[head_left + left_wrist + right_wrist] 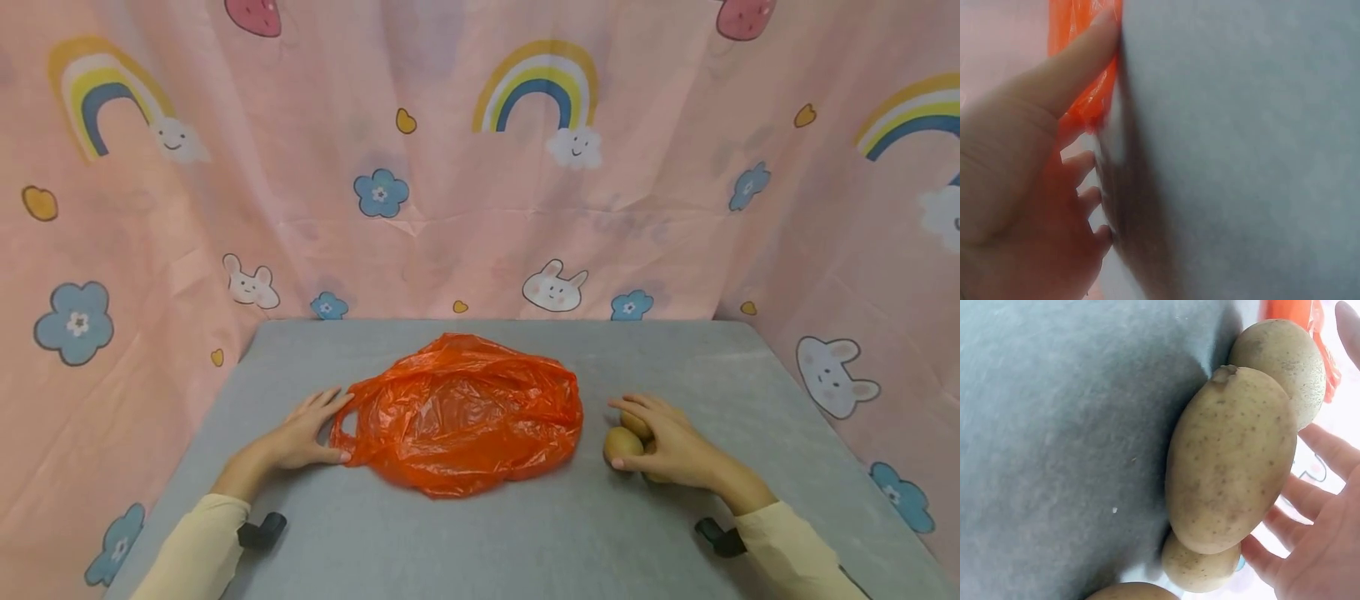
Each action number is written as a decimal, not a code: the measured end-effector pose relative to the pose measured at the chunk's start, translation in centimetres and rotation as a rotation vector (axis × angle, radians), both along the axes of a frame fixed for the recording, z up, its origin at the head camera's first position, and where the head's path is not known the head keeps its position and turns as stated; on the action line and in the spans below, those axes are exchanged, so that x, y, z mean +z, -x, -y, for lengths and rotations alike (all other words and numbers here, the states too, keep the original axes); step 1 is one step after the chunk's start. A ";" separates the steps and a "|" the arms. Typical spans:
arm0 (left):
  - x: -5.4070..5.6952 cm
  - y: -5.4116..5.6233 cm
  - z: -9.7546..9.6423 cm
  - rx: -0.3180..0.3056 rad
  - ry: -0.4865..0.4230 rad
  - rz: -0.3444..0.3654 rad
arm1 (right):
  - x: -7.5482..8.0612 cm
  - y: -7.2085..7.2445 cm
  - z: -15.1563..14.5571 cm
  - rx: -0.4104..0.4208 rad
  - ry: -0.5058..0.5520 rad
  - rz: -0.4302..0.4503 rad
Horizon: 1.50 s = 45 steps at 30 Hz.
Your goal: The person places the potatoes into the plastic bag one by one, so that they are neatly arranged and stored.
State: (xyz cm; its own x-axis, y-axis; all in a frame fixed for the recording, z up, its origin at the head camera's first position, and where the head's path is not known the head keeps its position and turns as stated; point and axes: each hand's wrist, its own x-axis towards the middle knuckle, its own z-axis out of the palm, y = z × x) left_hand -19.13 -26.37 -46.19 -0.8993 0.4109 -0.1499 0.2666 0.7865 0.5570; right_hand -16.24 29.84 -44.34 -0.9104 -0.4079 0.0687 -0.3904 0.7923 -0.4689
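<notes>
An orange plastic bag [465, 442] lies crumpled on the grey table, its handle end toward the left hand. My left hand [300, 435] rests at that end with spread fingers, and its thumb touches the bag's edge [1094, 100] in the left wrist view. To the right of the bag, my right hand [675, 446] arches over a cluster of potatoes [621, 448], partly hiding them. Seen from the right wrist, a large oval potato [1232, 462] sits among several others, with loosely bent fingers [1307, 497] beside them and no grip on any.
The grey table [480, 550] carries the bag and potatoes. A pink curtain [450, 250] printed with rainbows, rabbits and flowers hangs behind it and along both sides. Dark wrist-camera mounts [262, 532] stick out by both sleeves.
</notes>
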 end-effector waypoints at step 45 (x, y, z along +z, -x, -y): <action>-0.7 -0.1 0.1 -0.008 0.001 -0.031 | -1.6 -0.2 -0.4 -0.005 0.096 0.004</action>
